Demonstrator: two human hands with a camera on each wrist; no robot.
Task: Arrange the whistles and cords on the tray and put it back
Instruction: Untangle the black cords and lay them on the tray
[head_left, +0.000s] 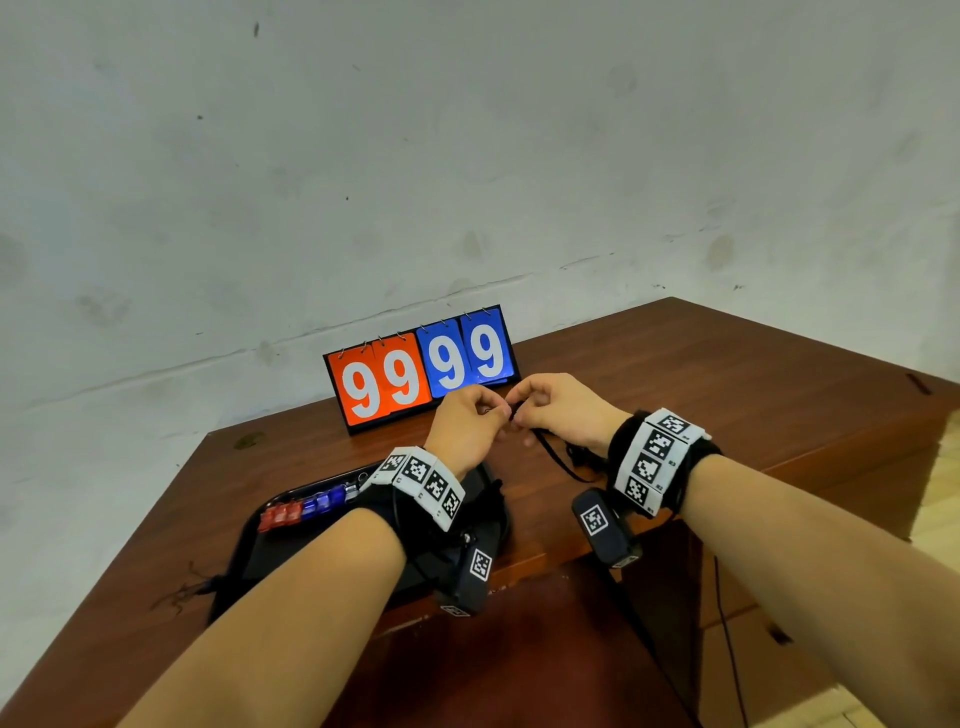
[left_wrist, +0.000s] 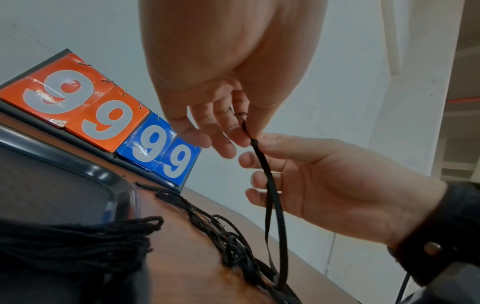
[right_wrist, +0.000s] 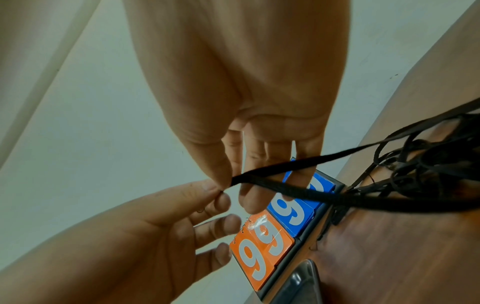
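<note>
Cord (left_wrist: 270, 185) end pinched by both hands (head_left: 511, 410), hanging down-right to tangle (left_wrist: 233, 242); tray (left_wrist: 85, 170) lies left

Item count, per kind:

- Hands: two — left hand (head_left: 467, 423) and right hand (head_left: 558, 410).
- Tray: one black tray (head_left: 291, 551) on the desk (head_left: 727, 374).
- Whistles on the tray: one row, red whistles (head_left: 280, 514) and blue whistles (head_left: 324, 501); about three red and three blue, exact number not resolvable.
- Cords: one black cord (left_wrist: 270, 185) held up as a doubled strand; further cords lie in one tangled pile (left_wrist: 233, 242) — individual count not determinable.
- Scoreboard: one flip scoreboard (head_left: 421, 369) with four digit cards, two orange and two blue, each showing 9.
- Wrist cameras: two.
</note>
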